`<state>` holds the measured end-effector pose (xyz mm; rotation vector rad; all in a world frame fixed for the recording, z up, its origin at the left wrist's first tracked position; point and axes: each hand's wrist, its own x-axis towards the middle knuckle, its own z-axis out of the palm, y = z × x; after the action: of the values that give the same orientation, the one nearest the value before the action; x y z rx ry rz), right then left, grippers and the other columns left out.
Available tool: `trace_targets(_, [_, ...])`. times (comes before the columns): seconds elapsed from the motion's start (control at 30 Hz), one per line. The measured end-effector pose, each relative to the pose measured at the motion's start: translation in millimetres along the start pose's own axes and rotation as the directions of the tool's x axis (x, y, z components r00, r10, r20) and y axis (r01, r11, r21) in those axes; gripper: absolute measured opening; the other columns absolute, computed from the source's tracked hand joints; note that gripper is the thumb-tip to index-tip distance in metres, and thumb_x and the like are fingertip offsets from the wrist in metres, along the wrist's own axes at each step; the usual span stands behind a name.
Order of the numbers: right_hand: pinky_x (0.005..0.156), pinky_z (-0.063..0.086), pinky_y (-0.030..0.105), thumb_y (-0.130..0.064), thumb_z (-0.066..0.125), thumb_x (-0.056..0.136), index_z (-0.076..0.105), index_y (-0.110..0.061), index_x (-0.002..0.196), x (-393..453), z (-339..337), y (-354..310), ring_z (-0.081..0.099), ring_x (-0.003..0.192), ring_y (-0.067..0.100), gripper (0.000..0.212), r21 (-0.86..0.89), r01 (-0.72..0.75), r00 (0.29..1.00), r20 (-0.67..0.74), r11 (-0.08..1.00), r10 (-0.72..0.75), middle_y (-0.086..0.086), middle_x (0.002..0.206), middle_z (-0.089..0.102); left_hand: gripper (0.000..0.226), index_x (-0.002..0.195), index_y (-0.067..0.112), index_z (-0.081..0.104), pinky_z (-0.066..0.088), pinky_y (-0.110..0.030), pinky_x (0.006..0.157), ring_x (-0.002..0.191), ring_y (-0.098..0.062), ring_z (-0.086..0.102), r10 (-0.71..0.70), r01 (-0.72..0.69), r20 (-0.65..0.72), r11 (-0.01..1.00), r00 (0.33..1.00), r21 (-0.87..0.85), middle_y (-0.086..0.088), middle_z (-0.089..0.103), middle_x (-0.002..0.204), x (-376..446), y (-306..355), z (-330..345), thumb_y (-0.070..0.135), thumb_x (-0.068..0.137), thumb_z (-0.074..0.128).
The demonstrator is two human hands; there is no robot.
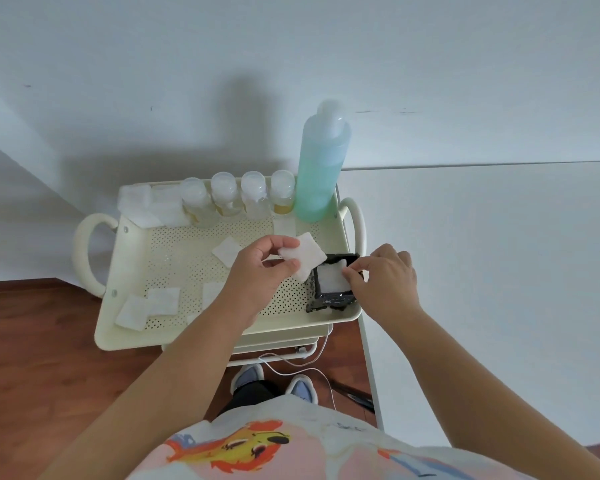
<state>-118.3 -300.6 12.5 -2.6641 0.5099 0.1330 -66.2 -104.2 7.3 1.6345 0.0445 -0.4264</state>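
Pinching a square cotton pad (305, 259) between thumb and fingers, our left hand (257, 271) holds it above the cart tray (187, 332) at frame centre. Just right of it, our right hand (383, 277) pinches the top pad (329, 278) inside the black box (329, 301) in the tray's lower right corner.

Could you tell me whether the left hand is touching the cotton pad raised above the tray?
Touching: the head view shows the left hand pinching the cotton pad.
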Motion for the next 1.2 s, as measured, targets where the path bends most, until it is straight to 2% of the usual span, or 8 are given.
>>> trace_targets(0.13, [0.083,0.024,0.028,-0.046,0.058,0.088,0.075,-0.035,0.091,-1,2,-3,0.036,0.099,0.023,0.020,-0.081,0.028,0.999,-0.027,0.996,-0.030,-0.006,0.094,0.041,0.032,0.089,0.036,0.075,0.057,-0.033,0.081,0.079,-0.009,0.066,0.005,-0.004,0.038,1.000,0.999,-0.029,0.006,0.072,0.091,2,0,3,0.005,0.082,0.072])
trace_targets(0.27, [0.082,0.026,0.028,-0.039,0.062,0.082,0.067,-0.034,0.085,-1,-1,-7,0.037,0.100,0.023,0.008,-0.109,0.031,0.999,-0.018,0.993,-0.034,-0.006,0.097,0.044,0.030,0.089,0.035,0.076,0.057,-0.030,0.081,0.075,-0.009,0.063,0.020,-0.022,0.076,0.999,0.997,0.024,-0.003,0.071,0.092,4,3,7,0.006,0.085,0.069])
trace_targets(0.47, [0.080,0.039,0.034,-0.015,0.053,0.081,0.054,-0.029,0.097,-1,-17,-7,0.044,0.092,0.018,0.021,0.353,0.081,0.994,-0.092,0.932,-0.052,-0.016,0.093,0.060,0.029,0.087,0.040,0.070,0.044,-0.025,0.057,0.057,-0.008,0.051,0.033,-0.067,0.161,0.976,0.986,0.209,0.004,0.066,0.082,4,6,21,0.011,0.089,0.066])
trace_targets(0.6, [0.066,0.036,0.017,-0.018,0.065,0.084,0.056,-0.024,0.087,3,-22,-7,0.049,0.079,0.001,0.011,0.487,0.105,0.994,-0.029,0.867,-0.104,-0.016,0.087,0.065,0.023,0.085,0.036,0.067,0.049,-0.035,0.064,0.067,-0.031,0.060,0.039,-0.105,0.199,0.938,0.979,0.330,-0.007,0.069,0.087,6,8,30,0.013,0.087,0.066])
trace_targets(0.67, [0.062,0.036,0.014,-0.017,0.068,0.081,0.054,-0.026,0.079,4,-21,-5,0.050,0.075,-0.001,0.016,0.464,0.126,0.992,-0.059,0.877,-0.112,-0.016,0.078,0.063,0.020,0.084,0.034,0.067,0.048,-0.027,0.061,0.070,-0.029,0.063,0.063,-0.135,0.199,0.918,0.978,0.372,-0.007,0.069,0.087,8,10,31,0.014,0.086,0.067])
trace_targets(0.8, [0.070,0.037,0.023,-0.022,0.063,0.084,0.063,-0.040,0.080,2,-11,-1,0.046,0.088,0.010,0.019,0.334,0.108,0.993,-0.079,0.936,-0.087,-0.020,0.075,0.063,0.016,0.087,0.026,0.068,0.043,-0.004,0.058,0.067,-0.001,0.062,0.177,-0.247,0.188,0.850,0.966,0.466,0.012,0.066,0.083,10,14,30,0.010,0.084,0.068])
trace_targets(0.97, [0.084,0.033,0.027,-0.030,0.063,0.087,0.073,-0.041,0.099,3,1,0,0.041,0.093,0.014,0.019,0.144,0.126,0.992,-0.029,0.982,-0.123,-0.008,0.075,0.063,0.017,0.091,0.020,0.068,0.043,-0.006,0.065,0.071,-0.002,0.059,0.289,-0.365,0.222,0.746,0.931,0.557,0.008,0.062,0.090,8,11,25,0.005,0.085,0.065])
trace_targets(1.2, [0.084,0.026,0.028,-0.031,0.051,0.090,0.068,-0.045,0.109,6,2,-5,0.038,0.104,0.018,0.029,-0.021,0.164,0.984,0.070,0.986,-0.162,-0.004,0.087,0.063,0.015,0.089,0.030,0.065,0.046,-0.011,0.066,0.075,-0.001,0.059,0.249,-0.282,0.134,0.805,0.959,0.521,0.014,0.063,0.091,-2,-8,8,0.015,0.087,0.065])
